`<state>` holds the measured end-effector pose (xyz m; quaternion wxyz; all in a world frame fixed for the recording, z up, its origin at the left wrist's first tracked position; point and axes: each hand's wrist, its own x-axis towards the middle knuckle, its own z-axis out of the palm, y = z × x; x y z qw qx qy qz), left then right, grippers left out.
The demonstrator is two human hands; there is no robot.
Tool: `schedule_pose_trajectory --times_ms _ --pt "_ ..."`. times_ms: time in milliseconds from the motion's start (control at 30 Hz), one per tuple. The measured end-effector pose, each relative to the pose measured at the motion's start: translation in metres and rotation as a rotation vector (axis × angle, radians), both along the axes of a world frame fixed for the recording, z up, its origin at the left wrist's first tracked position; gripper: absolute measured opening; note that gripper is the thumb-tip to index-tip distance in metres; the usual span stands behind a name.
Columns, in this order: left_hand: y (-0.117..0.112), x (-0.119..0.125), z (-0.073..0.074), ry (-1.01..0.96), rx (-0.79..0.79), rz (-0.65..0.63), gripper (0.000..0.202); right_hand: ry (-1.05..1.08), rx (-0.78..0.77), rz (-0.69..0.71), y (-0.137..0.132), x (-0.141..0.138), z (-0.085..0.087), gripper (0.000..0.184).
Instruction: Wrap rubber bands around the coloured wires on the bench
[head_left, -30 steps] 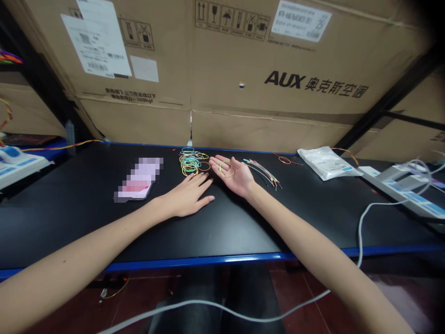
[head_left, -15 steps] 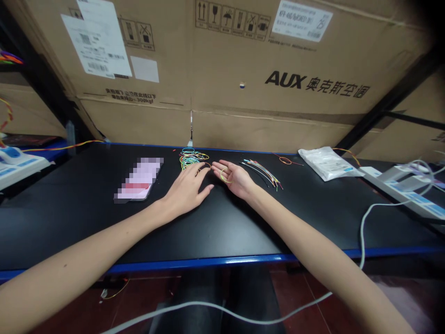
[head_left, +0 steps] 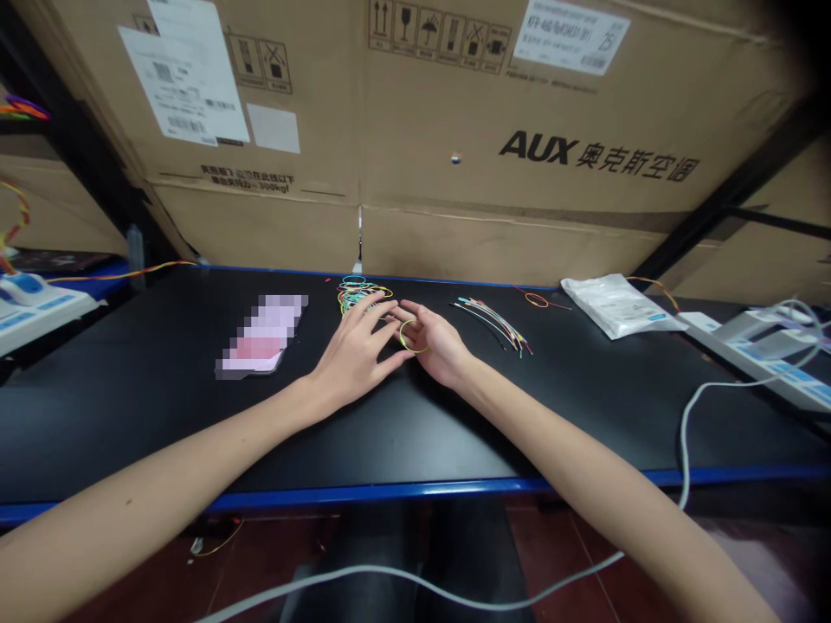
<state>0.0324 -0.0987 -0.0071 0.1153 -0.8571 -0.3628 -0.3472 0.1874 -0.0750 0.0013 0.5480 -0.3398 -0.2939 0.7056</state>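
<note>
While both hands meet over the black bench (head_left: pixel 415 450), a thin yellow-green wire loop (head_left: pixel 402 341) shows between them, bent into a small, nearly round ring with a slightly thicker, brighter stretch on its left side. The loop lies against the fingers and palm side of the right hand (head_left: pixel 438 344), with the thumb tip of the left hand (head_left: pixel 351 350) just beside its lower edge; whether that thumb touches the wire, I cannot tell.

The right hand is turned palm inward and partly up, its fingers loosely bent toward the left hand; whether it pinches the loop or merely supports it is unclear. The left hand is back up, its fingers spread and the thumb set well apart from them, its fingertips reaching close to those of the right. Both forearms stretch forward from the near edge of the bench and slant in toward each other.

Just beyond the left fingers lies a tangled pile of coloured wire loops (head_left: pixel 356 300), partly hidden by them. To the right of the right hand rests a bunch of straight wires (head_left: pixel 499 322), and a phone (head_left: pixel 263 333) lies left of the left hand.
</note>
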Motion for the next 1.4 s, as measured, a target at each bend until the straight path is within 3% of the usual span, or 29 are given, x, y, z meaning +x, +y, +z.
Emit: schedule_pose_trajectory --times_ms 333,667,833,967,1100,1167,1400 --pt "-0.001 0.004 -0.002 -0.034 -0.035 0.009 0.038 -0.014 0.019 0.016 -0.004 -0.004 0.001 0.021" --pt "0.003 0.003 -0.002 -0.063 0.003 0.029 0.037 -0.049 -0.005 0.065 -0.007 -0.003 0.002 0.028" --pt "0.016 -0.010 0.002 -0.069 0.048 0.102 0.031 -0.164 0.038 -0.024 0.003 0.003 0.001 0.028" --pt "0.036 -0.028 0.006 -0.095 0.061 0.258 0.036 -0.445 0.196 -0.109 0.017 0.014 -0.005 0.029" --pt "0.053 -0.041 0.005 -0.088 -0.019 0.397 0.040 -1.184 0.655 -0.145 0.022 0.023 -0.017 0.029" --pt "0.058 -0.044 0.003 -0.074 -0.068 0.442 0.041 -1.439 0.784 -0.112 0.021 0.025 -0.022 0.035" --pt "0.072 -0.047 0.000 -0.018 -0.193 0.536 0.047 -1.740 0.887 0.035 0.014 0.023 -0.023 0.039"
